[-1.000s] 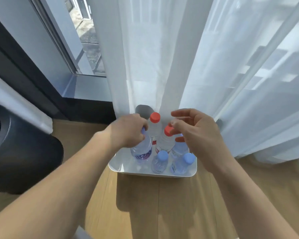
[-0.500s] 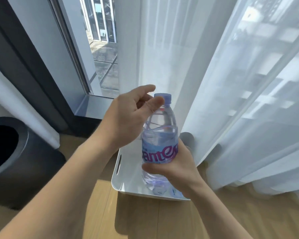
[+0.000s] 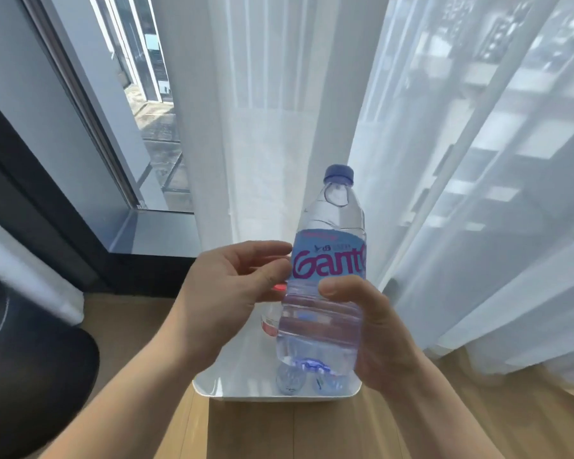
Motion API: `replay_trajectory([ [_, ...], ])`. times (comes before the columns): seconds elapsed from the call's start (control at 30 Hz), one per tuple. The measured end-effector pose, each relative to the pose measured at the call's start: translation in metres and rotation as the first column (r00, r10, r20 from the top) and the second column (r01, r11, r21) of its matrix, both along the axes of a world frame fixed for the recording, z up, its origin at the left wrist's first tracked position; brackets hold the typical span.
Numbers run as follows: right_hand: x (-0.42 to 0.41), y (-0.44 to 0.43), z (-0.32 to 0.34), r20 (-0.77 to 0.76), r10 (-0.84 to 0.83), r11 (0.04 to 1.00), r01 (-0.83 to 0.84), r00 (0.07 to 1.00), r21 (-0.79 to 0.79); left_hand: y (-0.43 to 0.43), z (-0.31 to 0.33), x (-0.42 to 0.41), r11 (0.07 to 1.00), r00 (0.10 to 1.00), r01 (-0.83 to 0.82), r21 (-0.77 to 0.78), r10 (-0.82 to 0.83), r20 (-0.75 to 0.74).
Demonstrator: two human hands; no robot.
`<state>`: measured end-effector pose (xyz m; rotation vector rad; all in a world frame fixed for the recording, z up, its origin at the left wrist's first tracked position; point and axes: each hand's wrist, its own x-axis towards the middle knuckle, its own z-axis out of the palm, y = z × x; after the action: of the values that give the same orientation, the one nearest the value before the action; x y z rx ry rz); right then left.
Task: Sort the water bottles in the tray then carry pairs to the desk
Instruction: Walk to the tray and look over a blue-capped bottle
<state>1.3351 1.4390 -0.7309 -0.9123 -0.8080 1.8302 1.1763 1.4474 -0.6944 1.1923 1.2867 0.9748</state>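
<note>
A clear water bottle point(image 3: 325, 246) with a blue cap and a light blue label stands upright in the air above the white tray point(image 3: 242, 389). My right hand point(image 3: 375, 329) is wrapped around its lower half. To the bottle's left, my left hand point(image 3: 226, 293) has its fingers curled and apart, with the fingertips close to the label and nothing in it. In the tray below, a red-capped bottle point(image 3: 272, 313) shows partly behind my left hand. Blue-capped bottles point(image 3: 299, 379) appear through and under the held bottle.
The tray sits on a wooden floor point(image 3: 279, 432) against sheer white curtains point(image 3: 444, 160). A dark round bin point(image 3: 24, 366) stands at the left. A window frame and sill point(image 3: 153, 233) lie behind the tray to the left.
The blue-capped bottle was lifted out of the tray and now sits higher in my right hand. My left hand has dropped from the bottle's neck to beside the label.
</note>
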Motion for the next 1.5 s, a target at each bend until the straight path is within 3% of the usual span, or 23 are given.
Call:
replay_trajectory([
  [0.1,0.003,0.001,0.002,-0.073,0.043,0.999,-0.043,0.996,0.007,0.0,-0.001,0.004,1.0,1.0,-0.008,0.002,0.008,-0.017],
  [0.3,0.005,0.002,0.003,0.054,-0.013,1.0,0.012,0.998,0.022,0.004,0.001,0.003,0.992,0.994,0.102,-0.068,-0.099,0.047],
  [0.37,0.004,-0.001,0.008,0.199,-0.048,0.997,0.037,0.979,0.061,0.004,-0.001,0.006,0.979,0.981,0.172,-0.112,-0.16,0.109],
  [0.43,0.001,-0.008,0.015,0.459,-0.054,0.988,-0.019,0.887,0.153,0.003,-0.004,0.013,0.969,0.969,0.202,-0.14,-0.177,0.175],
  [0.53,-0.007,-0.019,0.018,0.618,-0.057,0.963,-0.12,0.784,0.241,0.003,-0.013,0.016,0.972,0.96,0.097,-0.214,-0.035,0.278],
  [0.67,-0.009,-0.014,0.014,0.458,-0.077,0.978,-0.022,0.885,0.208,0.004,-0.015,0.01,0.96,0.868,0.158,-0.231,-0.024,0.496],
  [0.8,-0.008,-0.01,0.018,0.386,0.025,0.975,-0.109,0.922,0.195,0.005,-0.013,0.007,0.951,0.808,0.277,-0.138,-0.153,0.57],
  [0.97,-0.011,-0.015,0.017,0.432,-0.215,0.963,0.117,0.876,0.243,0.01,-0.004,0.007,0.948,0.881,0.29,-0.128,-0.212,0.424],
  [1.13,-0.017,-0.015,0.011,0.631,-0.38,0.908,0.143,0.676,0.394,0.005,-0.008,0.026,0.995,0.989,0.084,-0.062,-0.075,0.131],
  [1.23,-0.011,-0.013,0.011,0.623,-0.296,0.912,0.02,0.725,0.41,0.009,-0.012,0.02,0.996,0.979,0.024,-0.081,-0.007,0.203],
  [1.3,-0.002,-0.008,0.014,0.552,-0.154,0.956,-0.017,0.82,0.291,0.012,-0.012,0.01,0.986,0.912,0.121,-0.111,-0.066,0.404],
  [1.37,0.005,-0.004,0.018,0.365,0.049,0.983,-0.11,0.93,0.149,0.015,-0.013,0.004,0.966,0.815,0.223,-0.134,-0.109,0.57],
  [1.43,0.005,-0.003,0.018,0.206,0.168,0.971,-0.198,0.964,0.131,0.016,-0.012,0.001,0.948,0.759,0.291,-0.13,-0.146,0.635],
  [1.5,0.0,-0.005,0.018,0.203,0.125,0.973,-0.16,0.971,0.166,0.019,-0.009,0.001,0.94,0.776,0.323,-0.107,-0.199,0.599],
])
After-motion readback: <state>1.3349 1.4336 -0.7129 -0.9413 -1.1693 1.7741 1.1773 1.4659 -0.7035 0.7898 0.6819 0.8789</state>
